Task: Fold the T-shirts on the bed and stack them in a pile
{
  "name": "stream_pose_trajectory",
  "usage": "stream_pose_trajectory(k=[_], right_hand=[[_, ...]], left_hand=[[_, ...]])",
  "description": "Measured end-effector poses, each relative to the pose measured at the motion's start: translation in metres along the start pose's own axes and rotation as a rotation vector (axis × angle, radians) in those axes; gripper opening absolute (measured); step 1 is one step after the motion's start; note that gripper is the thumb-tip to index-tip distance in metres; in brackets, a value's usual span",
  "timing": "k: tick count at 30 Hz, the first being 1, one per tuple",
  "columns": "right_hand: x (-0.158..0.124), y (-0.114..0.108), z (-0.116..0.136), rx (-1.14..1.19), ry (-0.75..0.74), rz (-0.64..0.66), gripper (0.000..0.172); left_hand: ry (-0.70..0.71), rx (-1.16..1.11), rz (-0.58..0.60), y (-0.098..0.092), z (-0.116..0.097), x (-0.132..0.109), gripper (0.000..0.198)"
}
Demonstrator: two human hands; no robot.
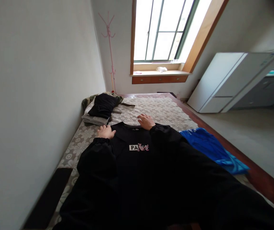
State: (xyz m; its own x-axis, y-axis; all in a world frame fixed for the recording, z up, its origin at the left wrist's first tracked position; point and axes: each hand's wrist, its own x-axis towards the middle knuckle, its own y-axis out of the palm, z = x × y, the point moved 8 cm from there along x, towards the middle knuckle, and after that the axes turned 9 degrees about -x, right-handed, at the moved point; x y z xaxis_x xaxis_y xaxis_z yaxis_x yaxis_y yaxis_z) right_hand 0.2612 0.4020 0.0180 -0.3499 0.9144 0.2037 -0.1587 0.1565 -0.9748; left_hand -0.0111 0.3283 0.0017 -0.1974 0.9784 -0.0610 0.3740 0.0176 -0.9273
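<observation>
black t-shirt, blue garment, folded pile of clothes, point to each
black t-shirt (129, 137): head view, chest just above the printed logo
blue garment (208, 145): head view, middle of the fabric
folded pile of clothes (102, 105): head view, black top piece

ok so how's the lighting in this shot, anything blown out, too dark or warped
Head view: the window is blown out white; the black shirt and sleeves merge into one dark mass; wide-angle distortion tilts the white cabinet; the left hand and right hand look sharp.
</observation>
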Motion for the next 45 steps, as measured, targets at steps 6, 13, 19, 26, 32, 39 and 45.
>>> stream_pose_trajectory(k=[6, 13, 19, 26, 32, 39, 45], right_hand=[[-0.053, -0.017, -0.116, -0.040, 0.218, -0.005, 0.025], [-0.094, -0.005, -0.156, 0.026, 0.301, -0.078, 0.025], [-0.100, -0.006, -0.167, 0.162, 0.394, -0.214, 0.040], [-0.131, -0.035, -0.174, 0.287, 0.413, -0.242, 0.040], [-0.204, -0.052, -0.115, 0.235, 0.115, -0.089, 0.028], [-0.227, -0.024, -0.066, 0.065, -0.059, 0.059, 0.035], [-0.219, -0.033, -0.109, 0.318, 0.153, -0.057, 0.019]], left_hand=[[0.162, 0.008, 0.051, 0.036, -0.039, -0.010, 0.059], [0.199, 0.033, -0.012, 0.051, -0.040, -0.011, 0.062], [0.214, 0.035, -0.007, 0.051, -0.040, -0.008, 0.063], [0.314, -0.013, -0.052, 0.040, -0.055, -0.016, 0.047], [0.529, -0.033, 0.151, 0.045, -0.120, -0.054, 0.043], [0.635, -0.029, 0.534, 0.094, -0.175, -0.135, 0.057], [0.623, 0.010, 0.451, 0.099, -0.185, -0.147, 0.055]])
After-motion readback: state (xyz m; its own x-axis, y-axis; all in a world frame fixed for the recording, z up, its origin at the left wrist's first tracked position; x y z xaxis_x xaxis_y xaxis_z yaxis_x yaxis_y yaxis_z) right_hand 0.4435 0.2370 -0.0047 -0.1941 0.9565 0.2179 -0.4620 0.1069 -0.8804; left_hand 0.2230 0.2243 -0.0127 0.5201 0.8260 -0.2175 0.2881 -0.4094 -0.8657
